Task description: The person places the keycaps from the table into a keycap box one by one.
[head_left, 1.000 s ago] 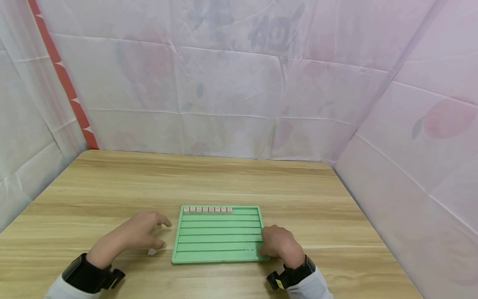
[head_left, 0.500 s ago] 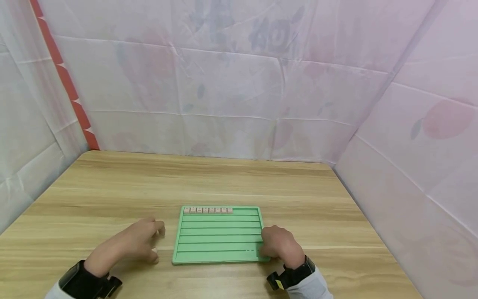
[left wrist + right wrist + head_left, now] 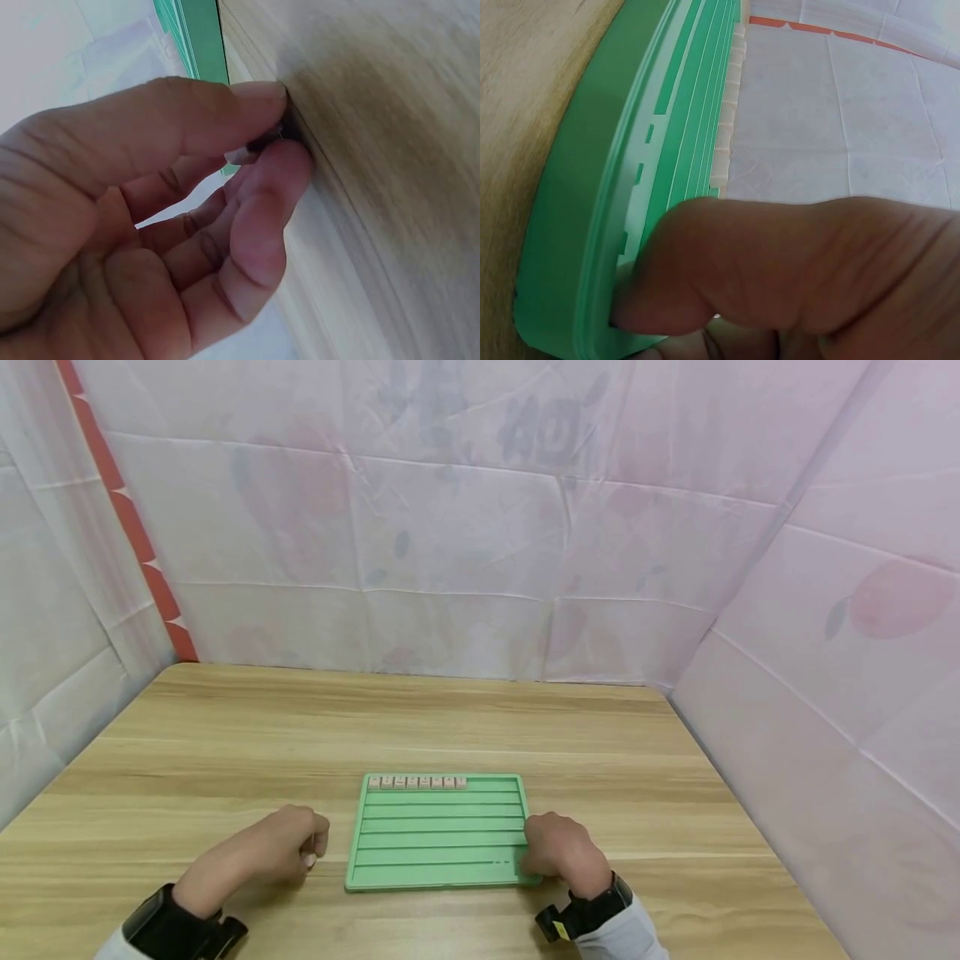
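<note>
A green ridged tray [image 3: 435, 839] lies flat on the wooden table, with a row of small pale tiles [image 3: 417, 782] along its far groove. To its left, my left hand [image 3: 277, 847] pinches a small whitish tile [image 3: 240, 156] between thumb and forefinger, low over the tabletop; the fingers cover most of that piece. My right hand [image 3: 562, 852] grips the tray's near right corner. In the right wrist view, the thumb [image 3: 697, 270] presses inside the rim while the other fingers are mostly hidden below it.
The wooden table [image 3: 420, 718] reaches back to a pale, creased cloth wall [image 3: 465, 543] with faint prints. More cloth walls stand at the left and right sides, and a red strip [image 3: 135, 527] runs down the left corner.
My left hand has drawn slightly toward me and left, and its spread fingers have closed on the small tile. The right hand and tray stay where they were.
</note>
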### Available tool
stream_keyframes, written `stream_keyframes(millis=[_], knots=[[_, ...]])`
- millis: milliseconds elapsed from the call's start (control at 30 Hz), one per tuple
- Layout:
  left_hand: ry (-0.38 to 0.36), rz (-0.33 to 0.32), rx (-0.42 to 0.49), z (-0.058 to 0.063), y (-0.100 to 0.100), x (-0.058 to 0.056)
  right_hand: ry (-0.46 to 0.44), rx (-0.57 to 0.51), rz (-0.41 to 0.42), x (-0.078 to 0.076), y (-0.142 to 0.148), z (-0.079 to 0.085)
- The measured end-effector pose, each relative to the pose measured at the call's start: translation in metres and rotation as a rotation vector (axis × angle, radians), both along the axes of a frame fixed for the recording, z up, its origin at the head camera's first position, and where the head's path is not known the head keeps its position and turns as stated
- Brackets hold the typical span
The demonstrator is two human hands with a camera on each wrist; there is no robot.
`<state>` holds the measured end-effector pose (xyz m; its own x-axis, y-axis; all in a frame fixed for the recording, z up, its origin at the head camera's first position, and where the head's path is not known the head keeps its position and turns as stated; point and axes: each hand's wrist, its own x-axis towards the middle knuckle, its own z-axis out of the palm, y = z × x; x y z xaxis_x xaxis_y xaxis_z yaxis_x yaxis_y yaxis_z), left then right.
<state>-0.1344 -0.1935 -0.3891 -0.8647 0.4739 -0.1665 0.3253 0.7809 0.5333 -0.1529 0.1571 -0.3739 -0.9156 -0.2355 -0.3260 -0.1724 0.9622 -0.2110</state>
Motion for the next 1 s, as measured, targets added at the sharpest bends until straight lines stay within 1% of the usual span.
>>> stream_keyframes(millis=[100,333,467,533,667,867,1000], knots=[[-0.002,-0.011,0.013,0.0,0.0,0.0,0.001,0.002,0.0,0.0,0.0,0.0],[0.042,-0.044,0.025,-0.001,-0.003,-0.002,-0.006,-0.002,0.001,-0.001,0.0,0.0],[0.072,-0.065,0.036,-0.003,-0.004,-0.002,0.008,-0.009,0.005,0.0,0.001,-0.001],[0.088,-0.065,0.038,-0.004,-0.004,-0.003,0.018,-0.011,0.009,0.0,0.001,-0.002],[0.145,-0.043,0.033,-0.002,-0.004,-0.003,0.024,-0.012,0.012,0.001,0.001,-0.002],[0.255,0.002,0.037,0.005,-0.004,-0.005,0.022,-0.011,0.014,0.001,0.002,-0.003],[0.286,0.01,0.038,0.008,-0.004,-0.006,0.018,-0.005,0.008,0.0,0.002,-0.002]])
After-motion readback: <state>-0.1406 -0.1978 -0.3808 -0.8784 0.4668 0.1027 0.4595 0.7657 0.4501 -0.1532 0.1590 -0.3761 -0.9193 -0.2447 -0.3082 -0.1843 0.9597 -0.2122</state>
